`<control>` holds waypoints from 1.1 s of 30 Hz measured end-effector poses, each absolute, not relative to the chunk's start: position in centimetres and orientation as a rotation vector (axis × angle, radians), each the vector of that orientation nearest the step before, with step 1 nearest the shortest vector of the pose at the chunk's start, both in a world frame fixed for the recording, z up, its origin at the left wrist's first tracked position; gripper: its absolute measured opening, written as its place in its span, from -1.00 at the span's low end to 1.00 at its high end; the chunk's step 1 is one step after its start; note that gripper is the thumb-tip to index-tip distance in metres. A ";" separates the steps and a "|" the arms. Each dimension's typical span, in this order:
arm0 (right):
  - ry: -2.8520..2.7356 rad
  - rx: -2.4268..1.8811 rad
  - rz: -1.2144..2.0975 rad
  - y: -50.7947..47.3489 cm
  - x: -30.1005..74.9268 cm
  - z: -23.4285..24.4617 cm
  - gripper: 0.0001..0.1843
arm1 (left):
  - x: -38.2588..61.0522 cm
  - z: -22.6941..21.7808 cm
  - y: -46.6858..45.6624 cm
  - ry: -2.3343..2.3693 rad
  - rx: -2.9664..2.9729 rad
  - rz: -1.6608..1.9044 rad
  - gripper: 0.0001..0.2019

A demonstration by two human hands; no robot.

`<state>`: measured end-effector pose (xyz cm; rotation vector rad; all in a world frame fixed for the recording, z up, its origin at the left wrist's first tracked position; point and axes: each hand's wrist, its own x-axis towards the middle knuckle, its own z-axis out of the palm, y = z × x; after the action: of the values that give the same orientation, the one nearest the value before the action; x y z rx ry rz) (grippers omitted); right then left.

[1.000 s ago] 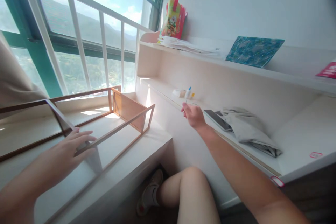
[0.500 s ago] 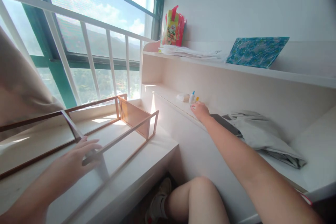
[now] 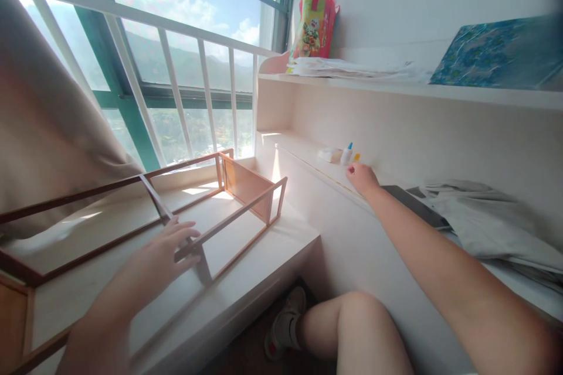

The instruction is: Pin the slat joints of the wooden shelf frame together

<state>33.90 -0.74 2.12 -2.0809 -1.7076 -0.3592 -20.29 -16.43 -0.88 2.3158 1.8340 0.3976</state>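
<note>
A brown wooden rack frame (image 3: 246,184) lies on its side along the white ledge. My left hand (image 3: 169,249) has its fingers wrapped round the end of a rail and the cross slat of this rack, close to its middle. On the white shelf to the right, my right hand (image 3: 363,179) is closed, its fingers curled in. Whatever it may hold is hidden. Just beyond it stand a small white bottle with a blue tip (image 3: 346,156) and a little yellow-capped item (image 3: 356,158). Beside them lies a small whitish, clear-looking packet (image 3: 329,155).
A folded grey cloth (image 3: 497,217) and a dark flat item (image 3: 416,208) lie right of my forearm. Papers (image 3: 352,70), a red and yellow bag (image 3: 314,26) and a blue patterned board (image 3: 497,53) occupy the upper shelf. Railing (image 3: 176,94) and curtain (image 3: 57,140) border the left.
The view has swung left, so everything appears farther right. The fingers of my right hand have curled in tighter beside the bottle. My left hand keeps its hold on the rack.
</note>
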 end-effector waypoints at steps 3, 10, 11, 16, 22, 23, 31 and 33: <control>-1.727 -2.010 -0.338 -1.0 33.7 2.1 -0.80 | -20.3 -0.8 -16.7 1.811 2.324 0.409 -0.61; -1.793 -1.855 -0.337 -2.1 33.2 2.4 -0.79 | -20.0 -0.3 -17.5 1.769 2.305 0.491 -0.66; -1.807 -1.837 -0.345 -2.3 33.1 2.5 -0.81 | -20.0 -0.2 -17.5 1.762 2.302 0.499 -0.67; -1.872 -1.722 -0.425 -4.3 30.4 3.2 -0.81 | -20.1 -0.3 -17.5 1.726 2.294 0.527 -0.69; -2.196 -1.237 -0.262 -11.4 22.1 0.6 -0.84 | -20.2 -0.2 -17.3 1.699 2.285 0.513 -0.60; -2.223 -1.175 -0.203 -13.1 20.6 0.0 -0.83 | -20.2 0.1 -17.4 1.692 2.288 0.529 -0.58; -2.070 -0.971 0.383 -21.3 10.7 -1.7 -0.78 | -15.7 3.6 -20.6 1.402 2.346 0.833 -0.62; -1.973 -0.914 0.497 -21.2 9.0 -1.5 -0.78 | -14.2 3.8 -21.4 1.340 2.332 0.774 -0.65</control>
<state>9.01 -21.22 -1.54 -0.9138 -1.9728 0.4967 -14.24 -21.38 3.84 2.3320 1.3402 0.7738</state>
